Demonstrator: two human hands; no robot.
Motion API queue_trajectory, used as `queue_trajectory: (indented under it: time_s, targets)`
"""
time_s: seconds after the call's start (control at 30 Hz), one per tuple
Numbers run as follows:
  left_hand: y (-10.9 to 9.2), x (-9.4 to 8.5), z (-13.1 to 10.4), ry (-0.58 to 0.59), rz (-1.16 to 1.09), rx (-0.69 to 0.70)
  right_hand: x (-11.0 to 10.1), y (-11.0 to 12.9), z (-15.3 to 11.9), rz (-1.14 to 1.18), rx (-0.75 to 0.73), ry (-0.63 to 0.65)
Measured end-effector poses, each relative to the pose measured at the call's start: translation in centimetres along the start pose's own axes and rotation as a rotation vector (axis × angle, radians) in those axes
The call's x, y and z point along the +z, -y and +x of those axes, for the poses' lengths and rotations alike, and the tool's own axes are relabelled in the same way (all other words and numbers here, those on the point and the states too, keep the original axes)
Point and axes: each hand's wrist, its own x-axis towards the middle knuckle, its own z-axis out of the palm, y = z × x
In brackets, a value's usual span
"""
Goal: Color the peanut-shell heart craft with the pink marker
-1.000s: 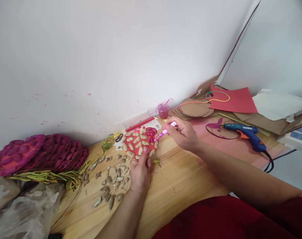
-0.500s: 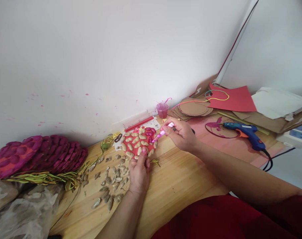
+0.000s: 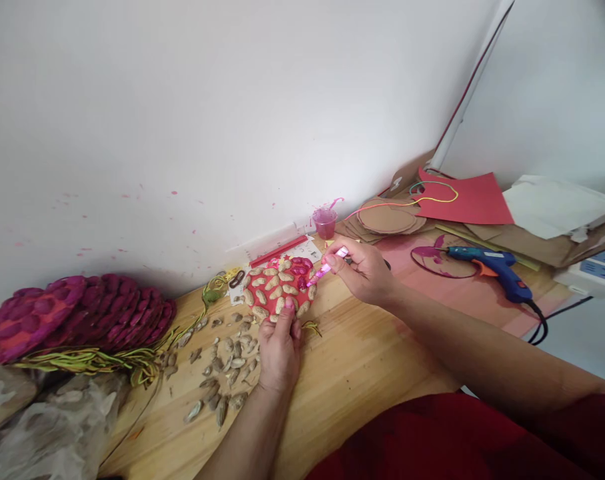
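Note:
My left hand [image 3: 281,343] grips the near edge of a red disc [image 3: 266,291] covered with glued-on peanut shells, thumb on top. Magenta paint coats several shells at the disc's upper right; the others are bare tan. Between the closed fingers of my right hand [image 3: 363,270] is a paintbrush [image 3: 332,261] with a pale, magenta-smeared handle. Its tip touches a shell on the right part of the disc. Behind the disc, against the wall, stands a clear plastic cup [image 3: 325,223] of magenta paint. Loose peanut shells [image 3: 237,362] lie left of my left hand.
Magenta-painted discs [image 3: 82,310] lean stacked at the left, above green cords [image 3: 92,360] and a plastic bag [image 3: 57,427]. Cardboard circles [image 3: 388,217], red paper [image 3: 470,199] and a blue glue gun [image 3: 497,267] lie to the right. Paint specks mark the wall.
Hardly anything differs. My hands, the disc and the brush stay in nearly the same place, with the brush tip still at the right part of the disc.

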Motion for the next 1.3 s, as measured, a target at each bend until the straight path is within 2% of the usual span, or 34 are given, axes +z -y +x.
queue_trajectory:
  time_s: [0.17,0.33,0.5,0.6,0.77,1.0,1.3]
  targets:
    - [0.1,-0.1,0.0,0.029,0.02,0.019,0.0,0.0,0.0,0.069,-0.01,-0.008]
    - [0.1,-0.1,0.1,0.02,0.014,0.017,-0.1,0.0,0.1,-0.023,-0.007,-0.008]
    - [0.1,-0.1,0.0,0.023,0.029,0.025,0.0,0.0,0.1,0.069,-0.015,-0.012]
    - [0.2,-0.1,0.0,0.031,0.059,0.024,0.0,0.1,0.1,0.029,-0.024,0.005]
    - [0.6,-0.5,0.1,0.058,0.097,0.058,0.0,0.3,0.0,-0.028,-0.069,-0.038]
    - [0.7,-0.8,0.2,0.094,0.338,0.169,0.2,0.9,-0.2,-0.086,-0.183,0.051]
    - [0.3,-0.5,0.0,0.096,0.4,0.174,0.8,1.0,-0.5,-0.116,-0.237,0.11]
